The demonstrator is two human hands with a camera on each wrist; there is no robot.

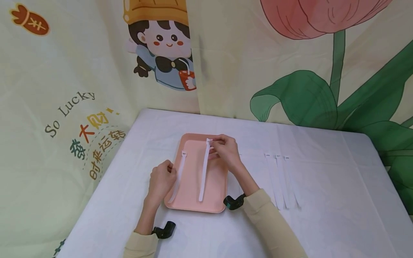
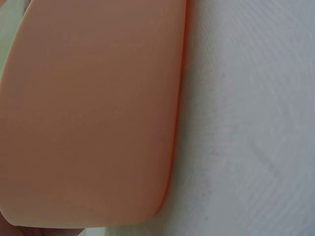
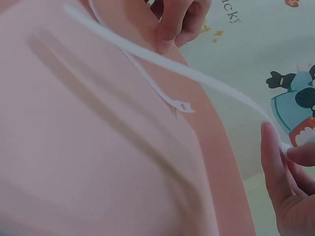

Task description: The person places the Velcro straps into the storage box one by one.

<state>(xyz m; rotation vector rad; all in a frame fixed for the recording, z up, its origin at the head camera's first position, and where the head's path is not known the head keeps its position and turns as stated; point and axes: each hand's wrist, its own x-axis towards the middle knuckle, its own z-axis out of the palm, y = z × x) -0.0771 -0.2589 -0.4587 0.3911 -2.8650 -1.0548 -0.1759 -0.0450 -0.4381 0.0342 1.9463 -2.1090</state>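
In the head view, my right hand (image 1: 224, 150) pinches a white cable tie (image 1: 204, 175) by its head, above the pink tray (image 1: 190, 197). In the right wrist view the held cable tie (image 3: 162, 61) arcs over the tray, casting a shadow. A second cable tie (image 1: 179, 175) lies along the tray's left side, its slotted head towards the back. My left hand (image 1: 162, 179) is at the tray's left rim, fingers curled, a fingertip on the rim in the right wrist view. The left wrist view shows mostly the tray (image 2: 93, 118).
Several more white cable ties lie on the white-covered table (image 1: 338, 186) right of the tray, one of them (image 1: 281, 182) between two others. A patterned curtain (image 1: 226, 71) hangs behind the table. Dark wrist cameras (image 1: 164, 230) sit at both wrists.
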